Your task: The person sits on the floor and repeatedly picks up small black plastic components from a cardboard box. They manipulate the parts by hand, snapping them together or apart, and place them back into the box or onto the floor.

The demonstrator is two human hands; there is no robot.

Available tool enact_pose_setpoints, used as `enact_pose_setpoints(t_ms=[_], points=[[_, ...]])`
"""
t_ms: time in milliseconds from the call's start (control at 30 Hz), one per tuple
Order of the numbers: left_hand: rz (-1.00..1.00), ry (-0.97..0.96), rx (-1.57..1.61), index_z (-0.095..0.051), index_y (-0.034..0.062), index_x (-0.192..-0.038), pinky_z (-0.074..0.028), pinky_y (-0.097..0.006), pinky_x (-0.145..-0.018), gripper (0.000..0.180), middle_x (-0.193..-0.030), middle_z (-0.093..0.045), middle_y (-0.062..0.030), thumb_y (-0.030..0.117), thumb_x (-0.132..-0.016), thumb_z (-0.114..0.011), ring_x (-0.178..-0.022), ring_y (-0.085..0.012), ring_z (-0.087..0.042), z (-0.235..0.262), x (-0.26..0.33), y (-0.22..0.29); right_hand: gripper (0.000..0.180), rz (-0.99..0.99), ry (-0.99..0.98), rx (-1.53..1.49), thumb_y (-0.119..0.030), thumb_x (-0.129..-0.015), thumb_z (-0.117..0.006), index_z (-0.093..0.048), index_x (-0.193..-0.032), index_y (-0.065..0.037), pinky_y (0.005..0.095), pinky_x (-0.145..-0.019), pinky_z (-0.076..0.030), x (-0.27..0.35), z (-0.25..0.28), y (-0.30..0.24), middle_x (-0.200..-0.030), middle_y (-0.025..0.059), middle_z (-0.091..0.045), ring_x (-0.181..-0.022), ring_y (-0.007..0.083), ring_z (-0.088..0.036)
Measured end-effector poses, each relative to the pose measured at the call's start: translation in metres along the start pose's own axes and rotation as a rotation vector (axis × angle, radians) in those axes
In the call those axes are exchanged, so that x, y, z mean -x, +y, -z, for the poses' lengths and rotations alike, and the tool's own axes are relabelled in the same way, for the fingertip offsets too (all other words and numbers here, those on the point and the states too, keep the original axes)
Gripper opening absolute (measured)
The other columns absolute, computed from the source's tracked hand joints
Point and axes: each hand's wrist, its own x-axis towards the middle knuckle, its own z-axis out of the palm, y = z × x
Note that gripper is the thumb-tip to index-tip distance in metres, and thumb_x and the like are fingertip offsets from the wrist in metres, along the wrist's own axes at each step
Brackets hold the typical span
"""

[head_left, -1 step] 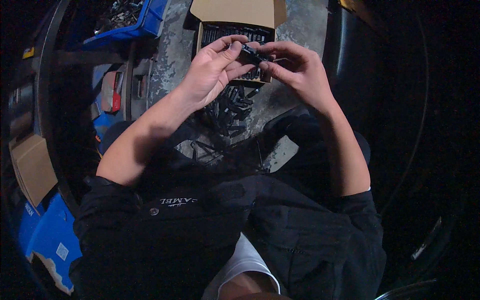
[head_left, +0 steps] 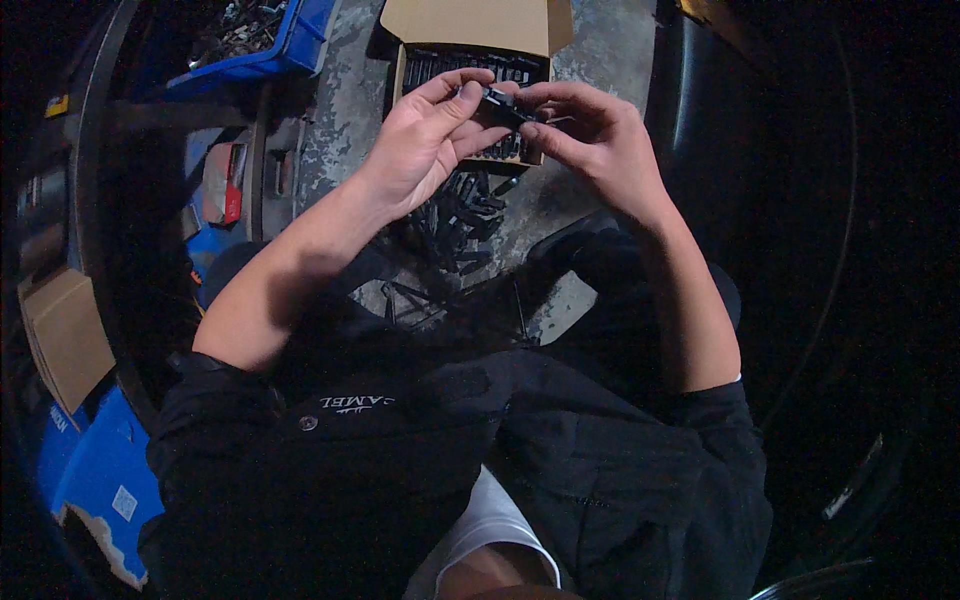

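My left hand (head_left: 425, 140) and my right hand (head_left: 590, 140) meet in front of me, and both pinch a small black part (head_left: 500, 103) between thumb and fingertips. The part hangs just over an open cardboard box (head_left: 470, 25) that holds rows of similar black pieces. Below my hands, a loose pile of black parts (head_left: 460, 215) lies on the concrete floor between my knees. I wear dark clothes, with the sleeves pushed above the elbows.
A blue bin (head_left: 300, 40) with metal bits stands at the upper left. More blue bins (head_left: 100, 480) and a piece of cardboard (head_left: 65, 335) lie at the left. A large dark curved rim (head_left: 700, 110) rises at the right. The surroundings are very dark.
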Motion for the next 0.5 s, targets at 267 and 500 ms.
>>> enact_pose_setpoints(t_ms=[267, 500], points=[[0.029, 0.029, -0.147, -0.054, 0.0001, -0.130, -0.056, -0.034, -0.097, 0.036, -0.125, -0.062, -0.0137, 0.020, -0.100, -0.058, -0.108, -0.0209, -0.066, -0.008, 0.000, 0.005, 0.032, 0.074, 0.006, 0.049, -0.010, -0.084, -0.076, -0.070, -0.115, -0.005, 0.0290, -0.087, -0.053, 0.000, 0.003, 0.010, -0.108, 0.0056, -0.070, -0.097, 0.0135, -0.066], [-0.122, -0.040, -0.595, -0.057, 0.0016, -0.131, -0.053, -0.031, -0.095, 0.040, -0.121, -0.065, -0.0099, 0.015, -0.095, -0.068, -0.109, -0.0156, -0.062, -0.012, 0.001, 0.009, 0.037, 0.036, 0.041, -0.071, -0.012, -0.084, -0.078, -0.068, -0.118, -0.004, 0.0289, -0.088, -0.053, 0.001, -0.001, 0.006, -0.106, 0.0062, -0.071, -0.098, 0.0136, -0.066]])
